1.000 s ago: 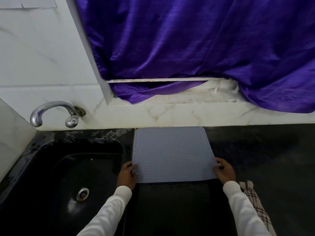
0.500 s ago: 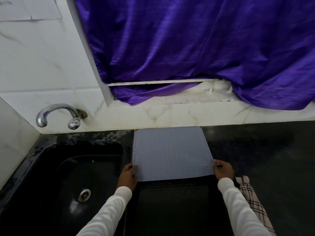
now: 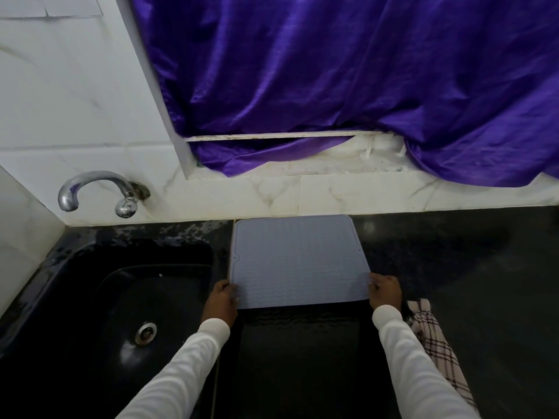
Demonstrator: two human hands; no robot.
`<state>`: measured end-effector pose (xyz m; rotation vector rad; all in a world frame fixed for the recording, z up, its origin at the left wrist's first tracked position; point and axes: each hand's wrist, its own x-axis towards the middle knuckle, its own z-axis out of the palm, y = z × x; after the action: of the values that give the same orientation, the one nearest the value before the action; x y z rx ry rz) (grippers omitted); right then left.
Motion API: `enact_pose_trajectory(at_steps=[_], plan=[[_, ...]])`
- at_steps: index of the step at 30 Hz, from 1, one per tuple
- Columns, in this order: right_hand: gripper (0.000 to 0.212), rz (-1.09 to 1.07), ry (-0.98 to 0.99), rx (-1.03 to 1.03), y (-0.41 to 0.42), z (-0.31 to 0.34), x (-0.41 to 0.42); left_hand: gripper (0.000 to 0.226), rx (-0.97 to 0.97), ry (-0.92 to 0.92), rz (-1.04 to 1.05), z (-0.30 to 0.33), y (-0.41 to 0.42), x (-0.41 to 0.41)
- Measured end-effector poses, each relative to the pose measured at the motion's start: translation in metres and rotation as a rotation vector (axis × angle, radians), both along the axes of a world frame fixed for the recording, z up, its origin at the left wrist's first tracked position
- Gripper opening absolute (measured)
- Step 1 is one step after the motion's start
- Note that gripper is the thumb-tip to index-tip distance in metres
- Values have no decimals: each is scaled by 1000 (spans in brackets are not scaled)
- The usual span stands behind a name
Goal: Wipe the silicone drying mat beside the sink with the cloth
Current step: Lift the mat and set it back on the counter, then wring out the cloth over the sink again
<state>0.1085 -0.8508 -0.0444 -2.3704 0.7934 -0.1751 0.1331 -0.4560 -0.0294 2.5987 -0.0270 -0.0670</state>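
Note:
A grey-blue textured silicone drying mat (image 3: 298,261) lies on the black counter just right of the sink, its far edge against the wall. My left hand (image 3: 220,299) grips its near left corner and my right hand (image 3: 385,291) grips its near right corner. The near edge of the mat looks slightly lifted off the counter. A white checked cloth (image 3: 437,349) lies on the counter to the right of my right forearm, partly hidden by the sleeve; neither hand touches it.
The black sink (image 3: 127,300) with a steel drain sits at the left, under a chrome tap (image 3: 96,192) on the white tiled wall. A purple curtain (image 3: 348,86) hangs over the window ledge behind. Black counter (image 3: 484,282) stretches to the right.
Both hands stay on the mat's near corners and have shifted slightly away from me with it. The camera has tilted a little, and more of the cloth shows.

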Motion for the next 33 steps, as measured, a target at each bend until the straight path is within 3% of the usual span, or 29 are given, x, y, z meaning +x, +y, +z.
enact_pose_trajectory(at_steps=[4, 7, 14, 19, 24, 29, 33], plan=[[29, 99, 39, -79, -3, 5, -8, 33, -98, -3, 72, -9, 1, -8], [39, 196, 38, -104, 7, 14, -20, 35, -86, -137, 29, -5, -12, -16], [50, 152, -89, -142, 13, 44, -71, 42, -110, -299, -468, 30, -121, -11], [50, -15, -127, -242, -10, 44, -112, 60, -4, -169, -893, 44, -226, -13], [48, -239, -100, -375, -32, 35, -163, 70, 115, -76, -1077, 47, -307, -29], [63, -330, 98, -297, -37, 28, -197, 68, 134, -57, -1225, 38, -358, -49], [58, -319, 174, -242, -35, 16, -203, 56, 202, -25, -1291, 22, -377, -55]])
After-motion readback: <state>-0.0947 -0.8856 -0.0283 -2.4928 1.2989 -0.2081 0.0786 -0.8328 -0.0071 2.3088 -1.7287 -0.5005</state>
